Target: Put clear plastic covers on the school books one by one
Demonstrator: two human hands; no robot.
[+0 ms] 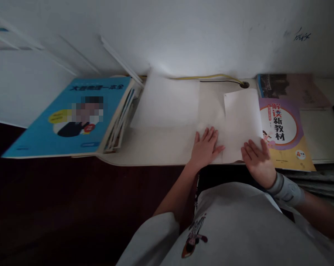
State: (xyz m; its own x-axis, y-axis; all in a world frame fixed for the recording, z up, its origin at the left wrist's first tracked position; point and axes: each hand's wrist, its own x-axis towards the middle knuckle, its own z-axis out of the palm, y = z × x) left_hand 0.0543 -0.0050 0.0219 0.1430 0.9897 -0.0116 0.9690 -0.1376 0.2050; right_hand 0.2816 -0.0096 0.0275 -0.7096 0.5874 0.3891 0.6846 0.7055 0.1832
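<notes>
- our left hand (205, 145) lies flat, fingers spread, on the white sheet (240, 122) at the surface (156, 147) front edge; right hand (257, 159) pressed flat on its lower right corner
- risk: sheet overhangs the edge, may slide or crease if a palm lifts
- count: 2 hands; 2 white sheets w/ the left one (167, 101); 1 purple-yellow book (283, 133); 1 blue book (72, 116); 1 yellow cable (208, 77)

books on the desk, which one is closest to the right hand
The purple and yellow book with the round white title panel. Its left edge lies beside the right hand, while the blue book sits far left and another book lies farther back.
</notes>
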